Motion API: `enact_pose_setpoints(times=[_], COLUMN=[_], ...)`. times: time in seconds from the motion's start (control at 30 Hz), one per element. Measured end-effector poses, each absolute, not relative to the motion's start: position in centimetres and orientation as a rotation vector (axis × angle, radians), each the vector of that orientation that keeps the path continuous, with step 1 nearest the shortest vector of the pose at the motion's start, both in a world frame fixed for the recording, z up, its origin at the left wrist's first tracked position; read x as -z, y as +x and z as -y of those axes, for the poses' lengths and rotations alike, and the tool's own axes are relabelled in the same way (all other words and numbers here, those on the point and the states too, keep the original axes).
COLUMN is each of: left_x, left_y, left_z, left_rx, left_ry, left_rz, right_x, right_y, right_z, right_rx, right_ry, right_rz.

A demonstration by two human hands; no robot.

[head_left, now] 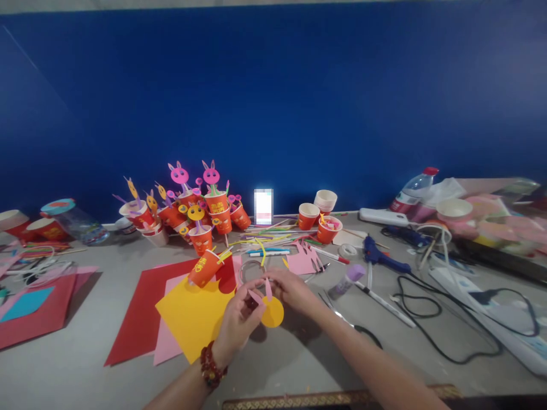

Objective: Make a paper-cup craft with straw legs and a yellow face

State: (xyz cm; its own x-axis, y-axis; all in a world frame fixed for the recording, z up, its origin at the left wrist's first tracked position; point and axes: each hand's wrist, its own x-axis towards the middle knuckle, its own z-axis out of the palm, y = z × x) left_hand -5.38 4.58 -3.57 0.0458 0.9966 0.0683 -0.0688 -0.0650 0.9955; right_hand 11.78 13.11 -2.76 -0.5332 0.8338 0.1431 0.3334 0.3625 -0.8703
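Note:
Just above the grey table, both hands are together at a yellow paper disc (273, 313) with two pointed pink paper ears at its top. My left hand (237, 322), with a beaded bracelet on its wrist, is closed, thumb and fingers pinching the disc's left edge beside the left pink ear (255, 297). Closed too, my right hand (293, 290) has its fingertips at the upright pink ear (268, 289); the exact contact is partly hidden. Left of the hands lies a yellow paper sheet (192, 319) over pink and red sheets (137, 319).
Red paper cups (201, 239) with rabbit-face figures stand back left. A tipped cup (203, 270) lies on the sheets. To the right are scissors (342, 316), a glue stick (346, 282), a marker (387, 304), a blue glue gun (384, 256), black cable (427, 347) and a power strip (491, 319).

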Motion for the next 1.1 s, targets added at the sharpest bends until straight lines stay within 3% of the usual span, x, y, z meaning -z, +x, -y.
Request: enact_pose_setpoints(times=[0.17,0.4,0.8,1.1], left_x=[3.4,3.6,3.5,3.2], left_y=[-5.2,-5.4,-5.3,-5.3], left_z=[-4.6,-4.4,-4.1,-3.8], left_rx=[-1.263,-1.336,-1.21,-1.209], left_ry=[1.272,1.108,1.271,1.541], left_rz=[-1.106,-0.918,-1.021,-1.246], right_x=[1.3,1.2,1.5,1.2], right_y=[13.8,13.1,12.8,12.9], right_z=[-10.1,-7.0,-6.5,-6.3], right_rx=[-1.263,-1.6,-1.479,-1.147], right_ry=[-1.004,-1.071,-0.973,-1.041], right_rz=[1.99,1.497,1.527,1.746])
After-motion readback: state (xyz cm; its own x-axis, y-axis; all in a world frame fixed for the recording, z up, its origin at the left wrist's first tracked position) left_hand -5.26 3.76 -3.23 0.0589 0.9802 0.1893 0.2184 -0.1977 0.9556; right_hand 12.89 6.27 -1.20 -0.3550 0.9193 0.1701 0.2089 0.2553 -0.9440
